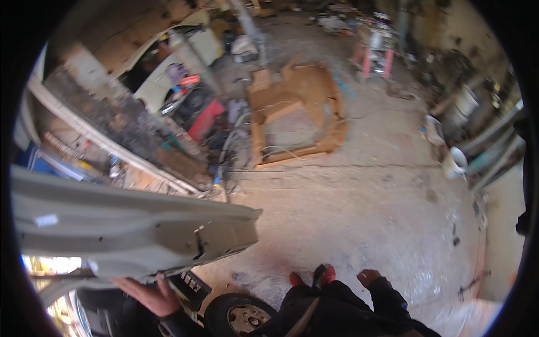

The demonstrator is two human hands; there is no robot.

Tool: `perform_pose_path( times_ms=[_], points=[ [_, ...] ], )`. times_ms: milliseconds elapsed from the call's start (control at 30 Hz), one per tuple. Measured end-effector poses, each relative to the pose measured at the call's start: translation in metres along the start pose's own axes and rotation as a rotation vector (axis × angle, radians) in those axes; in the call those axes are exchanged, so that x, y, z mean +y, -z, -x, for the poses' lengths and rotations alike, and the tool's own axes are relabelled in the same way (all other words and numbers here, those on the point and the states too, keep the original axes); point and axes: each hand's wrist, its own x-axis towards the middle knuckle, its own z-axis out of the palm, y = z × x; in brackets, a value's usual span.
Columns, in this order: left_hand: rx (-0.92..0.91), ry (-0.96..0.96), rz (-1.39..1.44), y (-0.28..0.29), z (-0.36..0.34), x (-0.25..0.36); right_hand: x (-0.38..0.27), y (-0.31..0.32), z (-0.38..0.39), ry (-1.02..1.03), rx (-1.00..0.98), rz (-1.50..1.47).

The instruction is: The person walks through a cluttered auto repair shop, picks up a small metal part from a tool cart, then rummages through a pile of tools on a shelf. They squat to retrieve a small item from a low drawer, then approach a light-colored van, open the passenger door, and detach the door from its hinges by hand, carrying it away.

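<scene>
A long grey-beige car body panel [140, 224] reaches in from the left, with a few small holes and a slot near its right end. My left hand [154, 296] is at its lower edge, fingers stretched out and thumb raised; whether the fingertips press on the panel I cannot tell. Under that end, beside my left forearm, lies a wheel with a black tyre [216, 314] and a worn rim. My right hand [368, 277] hangs beside my right leg, fingers curled in, apart from everything. Nothing shows in it.
A brown moulded sheet [303, 112] with a large opening lies on the concrete floor [359, 208] ahead. At the right wall stand a white bucket [455, 163] and pipes. A red-legged stand [376, 53] is farther back. Car parts and a pale car body [154, 92] crowd the left.
</scene>
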Motion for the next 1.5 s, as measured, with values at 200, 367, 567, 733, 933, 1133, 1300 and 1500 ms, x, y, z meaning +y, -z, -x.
perform_pose_path(
  times_ms=[200, 367, 567, 733, 933, 1133, 1300, 1500],
  points=[
    [-0.062, 0.106, 0.075, 0.003, -0.014, 0.026, 0.031, 0.016, -0.013, 0.115, -0.055, 0.226],
    [-0.075, 0.170, 0.070, 0.001, -0.016, 0.035, 0.067, 0.035, -0.032, 0.028, -0.012, 0.204],
    [-0.088, 0.234, 0.168, -0.016, -0.020, 0.030, 0.075, 0.069, -0.072, -0.015, 0.000, 0.222],
    [0.026, 0.402, 0.412, -0.055, -0.011, 0.026, 0.071, 0.107, -0.129, 0.099, -0.062, 0.287],
    [0.145, 0.581, 0.310, -0.092, -0.005, 0.024, 0.075, 0.179, -0.195, 0.084, -0.039, 0.232],
    [0.124, 0.663, 0.300, -0.105, -0.025, 0.035, 0.057, 0.244, -0.306, -0.046, 0.027, 0.144],
    [0.188, 0.790, 0.228, -0.107, -0.010, 0.045, 0.010, 0.278, -0.400, 0.030, -0.047, 0.055],
    [0.232, 0.974, 0.010, -0.119, 0.008, 0.085, -0.032, 0.324, -0.537, 0.196, -0.186, 0.167]
  ],
)
